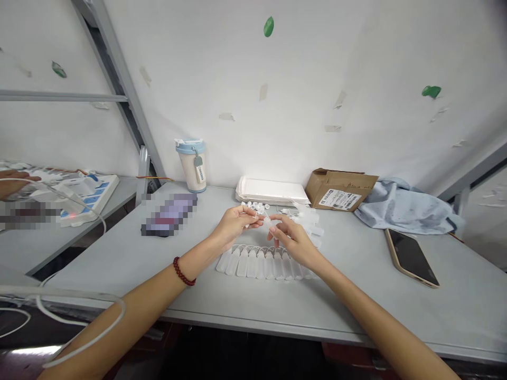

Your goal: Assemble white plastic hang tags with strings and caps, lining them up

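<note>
My left hand [237, 224], with a dark red beaded bracelet on its wrist, pinches a small white piece [256, 215], perhaps a cap or strap; its exact kind is too small to tell. Close beside it, my right hand [291, 236] has its fingers closed on a small translucent plastic piece [268, 224]. Below both hands, a row of translucent white bottle-shaped pieces [251, 265] with thin loops lies on the grey table [222, 306]. Several small white caps [255, 206] sit just beyond the fingers. More translucent pieces [312, 217] lie behind my right hand, partly hidden.
At the back stand a cream tumbler [190, 166] with a blue lid, a white flat package [273, 190] and an open cardboard box [341, 191]. Light blue cloth [407, 206] and a phone [412, 257] lie right. Another person's hand [13, 183] and a power strip [95, 198] are left.
</note>
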A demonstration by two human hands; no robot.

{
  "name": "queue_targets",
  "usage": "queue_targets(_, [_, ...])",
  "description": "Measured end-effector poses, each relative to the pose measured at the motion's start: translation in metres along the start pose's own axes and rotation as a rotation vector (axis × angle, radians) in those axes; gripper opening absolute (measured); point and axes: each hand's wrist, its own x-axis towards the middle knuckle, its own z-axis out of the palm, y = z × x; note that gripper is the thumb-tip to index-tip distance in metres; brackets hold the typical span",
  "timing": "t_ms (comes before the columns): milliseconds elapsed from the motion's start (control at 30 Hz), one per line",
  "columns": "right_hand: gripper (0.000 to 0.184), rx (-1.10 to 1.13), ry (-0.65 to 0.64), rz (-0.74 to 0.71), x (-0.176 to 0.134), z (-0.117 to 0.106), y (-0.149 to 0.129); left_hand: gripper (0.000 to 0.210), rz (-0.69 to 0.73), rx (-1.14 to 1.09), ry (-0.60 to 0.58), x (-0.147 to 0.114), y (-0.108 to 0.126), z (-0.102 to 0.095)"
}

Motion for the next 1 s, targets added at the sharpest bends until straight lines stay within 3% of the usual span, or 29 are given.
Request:
queue_targets(267, [0.029,-0.062,-0.025,0.004,-0.001,0.003,-0.002,0.013,-0.001,-0.198,0.045,0.004,-0.004,0.000])
queue_targets(500, [0.028,-0.066,-0.126,-0.092,-0.003,0.008,-0.011,0.039,-0.081,-0.161,0.080,-0.013,0.005,0.022])
queue_targets(700, [0.029,-0.078,-0.170,-0.072,-0.006,0.010,-0.018,0.028,-0.011,-0.206,0.142,-0.018,0.008,0.027])
queue_targets(867, [0.028,-0.031,-0.164,-0.097,-0.007,0.015,-0.018,0.019,0.071,-0.173,0.069,-0.019,0.000,0.025])
queue_targets(1000, [0.028,0.006,-0.128,-0.104,-0.008,0.017,-0.018,0.013,0.163,-0.166,0.074,-0.021,-0.002,0.028])
